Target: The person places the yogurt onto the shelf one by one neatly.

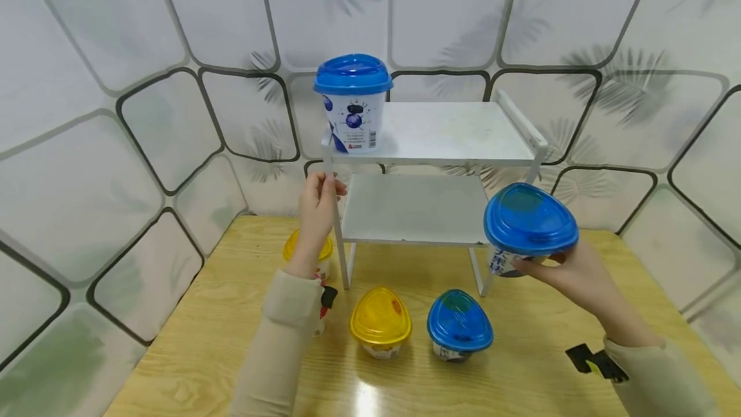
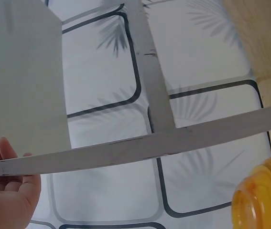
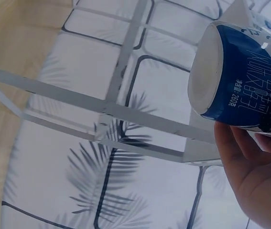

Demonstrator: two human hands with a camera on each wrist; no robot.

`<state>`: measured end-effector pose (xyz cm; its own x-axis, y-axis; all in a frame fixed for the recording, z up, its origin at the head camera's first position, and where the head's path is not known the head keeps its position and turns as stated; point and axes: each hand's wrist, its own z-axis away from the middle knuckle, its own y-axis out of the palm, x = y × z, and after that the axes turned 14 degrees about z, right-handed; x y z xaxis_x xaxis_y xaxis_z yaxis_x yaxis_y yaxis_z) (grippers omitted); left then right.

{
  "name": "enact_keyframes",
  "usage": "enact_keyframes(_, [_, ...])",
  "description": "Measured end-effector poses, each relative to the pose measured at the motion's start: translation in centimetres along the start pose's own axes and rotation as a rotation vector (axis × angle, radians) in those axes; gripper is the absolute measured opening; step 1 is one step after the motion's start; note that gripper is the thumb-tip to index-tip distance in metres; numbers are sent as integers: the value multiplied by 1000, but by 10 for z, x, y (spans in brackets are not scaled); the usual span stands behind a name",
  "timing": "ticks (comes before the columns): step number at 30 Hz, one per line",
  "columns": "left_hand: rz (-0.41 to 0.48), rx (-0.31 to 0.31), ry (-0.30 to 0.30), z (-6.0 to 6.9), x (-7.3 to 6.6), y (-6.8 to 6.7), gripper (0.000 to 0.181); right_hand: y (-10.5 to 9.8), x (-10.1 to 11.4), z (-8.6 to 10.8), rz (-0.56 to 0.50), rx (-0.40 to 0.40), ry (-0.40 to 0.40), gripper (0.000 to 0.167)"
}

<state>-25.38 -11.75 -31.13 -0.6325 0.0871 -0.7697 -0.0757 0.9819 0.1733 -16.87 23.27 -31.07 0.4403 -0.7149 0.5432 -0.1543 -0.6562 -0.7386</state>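
Note:
In the head view my right hand (image 1: 570,275) grips a blue-lidded cup (image 1: 529,221) in front of the rack's right side, above the table. The right wrist view shows that cup's (image 3: 250,78) pale base and my fingers (image 3: 240,152) around its side. My left hand (image 1: 318,211) holds the left front post of the white two-tier rack (image 1: 417,208); in the left wrist view the fingers (image 2: 6,152) curl around the post (image 2: 102,153). Another blue-lidded cup (image 1: 354,105) stands upright on the top shelf at its left front corner. The lower shelf's surface shows nothing on it.
On the wooden table (image 1: 191,352) a yellow-lidded cup (image 1: 381,320) and a blue-lidded cup (image 1: 460,324) stand in front of the rack. Another yellow-lidded cup (image 1: 292,246) is partly behind my left forearm, with one more cup mostly hidden nearby. A patterned wall covering (image 1: 451,11) rises behind.

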Motion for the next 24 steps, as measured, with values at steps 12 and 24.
enact_keyframes(12, [76, -32, -90, -6, -7, -1, 25, -15, 25, -23, -96, -15, -91, 68])
enact_keyframes(24, [51, 13, -61, -9, -5, -2, 26, -31, 44, -43, -110, -34, -58, 68])
